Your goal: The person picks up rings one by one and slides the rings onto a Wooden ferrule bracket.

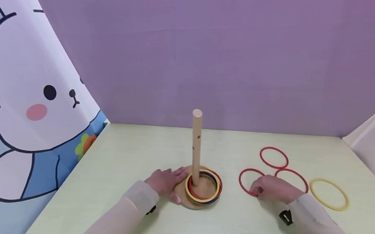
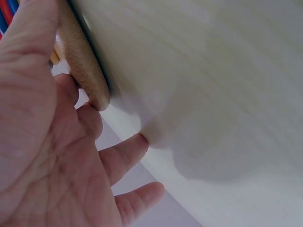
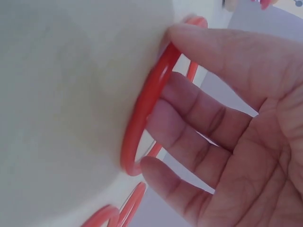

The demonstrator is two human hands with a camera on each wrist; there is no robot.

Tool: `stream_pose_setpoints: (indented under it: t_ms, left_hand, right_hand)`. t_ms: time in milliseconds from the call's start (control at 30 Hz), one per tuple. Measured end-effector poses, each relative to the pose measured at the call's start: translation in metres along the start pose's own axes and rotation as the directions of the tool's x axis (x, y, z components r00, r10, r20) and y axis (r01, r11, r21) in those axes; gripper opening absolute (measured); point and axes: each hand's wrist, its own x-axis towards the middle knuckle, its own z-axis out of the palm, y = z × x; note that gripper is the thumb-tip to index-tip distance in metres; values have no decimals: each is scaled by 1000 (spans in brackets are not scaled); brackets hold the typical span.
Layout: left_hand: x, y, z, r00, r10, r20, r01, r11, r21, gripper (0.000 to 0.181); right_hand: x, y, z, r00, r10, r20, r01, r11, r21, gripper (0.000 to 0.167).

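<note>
Red ring (image 3: pixel 150 92) is pinched by the right hand (image 1: pixel 274 189), between the thumb and the bent fingers, at the right part of the table (image 1: pixel 126 157); whether it is lifted from the surface cannot be told. By the left hand (image 1: pixel 164 182), the edge of the round base (image 1: pixel 181 191) is touched, with the fingers spread and nearly straight. On this base a wooden post (image 1: pixel 197 150) is fixed upright. Around the foot of the post several stacked rings (image 1: pixel 187 191) are placed: a yellow one is seen uppermost, with red and dark blue below. Beyond and beside the right hand two other red rings (image 1: pixel 260 156) are laid, touching each other, and a yellow ring (image 1: pixel 347 197) is found near them, farther right.
</note>
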Motion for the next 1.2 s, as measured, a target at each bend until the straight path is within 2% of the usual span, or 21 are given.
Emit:
stream_pose_setpoints:
  t_ms: [200,433,533,633,933,1200]
  left_hand:
    - [0,0,0,1000,2,-4,-3,1000,-10,94]
    - [-2,-1,0,1000,-4,-5,4,1000,-24,94]
    - [-4,0,-2,1000,-1,-4,1,1000,-29,93]
    - [-5,0,-4,1000,3,0,-3,999,-35,93]
    - [-5,0,-2,1000,3,2,-2,1000,-14,93]
    - [-3,0,-1,1000,8,-7,-9,1000,-16,94]
  right_hand:
    - [-6,-10,3,1000,11,16,-11,999,-34,29]
    - [-9,-17,4,998,-58,33,57,998,6,31]
    - [-12,-18,0,997,-74,3,74,996,41,26]
    - [-14,-18,-3,996,-67,-59,70,996,51,26]
    - [-20,-10,-5,983,59,-174,-42,994,99,26]
    - [-23,-2,-10,955,213,-208,-170,964,203,29]
